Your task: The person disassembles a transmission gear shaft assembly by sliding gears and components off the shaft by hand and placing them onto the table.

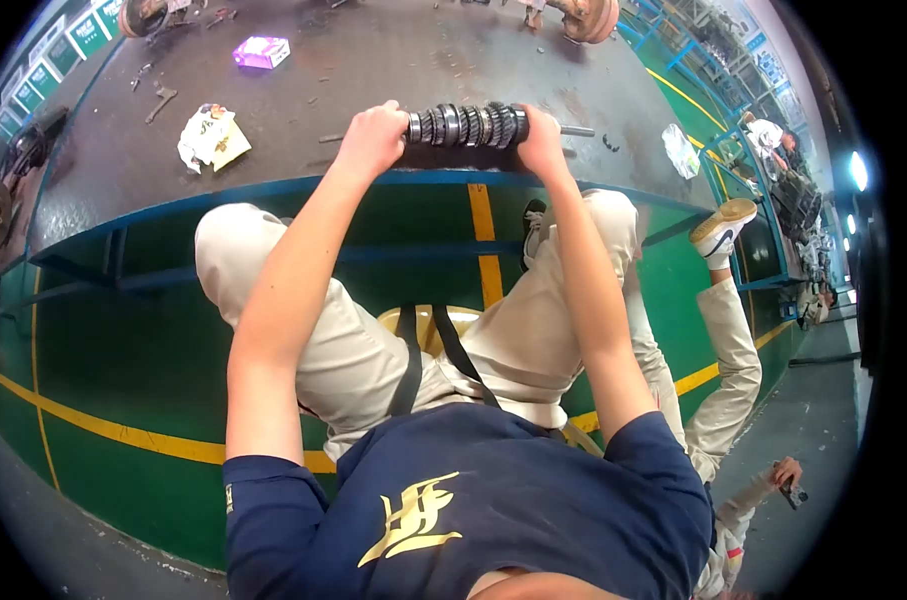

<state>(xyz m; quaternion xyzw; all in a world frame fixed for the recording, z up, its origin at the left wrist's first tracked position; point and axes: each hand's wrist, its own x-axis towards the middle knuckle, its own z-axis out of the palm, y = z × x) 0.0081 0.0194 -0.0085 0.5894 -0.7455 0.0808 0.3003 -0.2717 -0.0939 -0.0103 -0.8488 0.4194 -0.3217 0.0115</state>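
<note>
A gear shaft (463, 126), dark metal with several toothed gears along it, lies level between my two hands near the front edge of the workbench (373, 60). My left hand (375, 138) is closed round its left end, and my right hand (540, 138) grips the right end. A thin rod-like piece sticks out beyond each hand; its right part (578, 131) shows past my right fingers. Whether the shaft touches the bench top I cannot tell. My fingers' far sides are hidden.
A purple box (261, 53) and a crumpled paper wrapper (213, 138) lie on the left of the bench. White crumpled plastic (680, 151) is at the right edge. Rusty round parts (590, 18) stand at the back. Another person's leg (725, 350) is close on my right.
</note>
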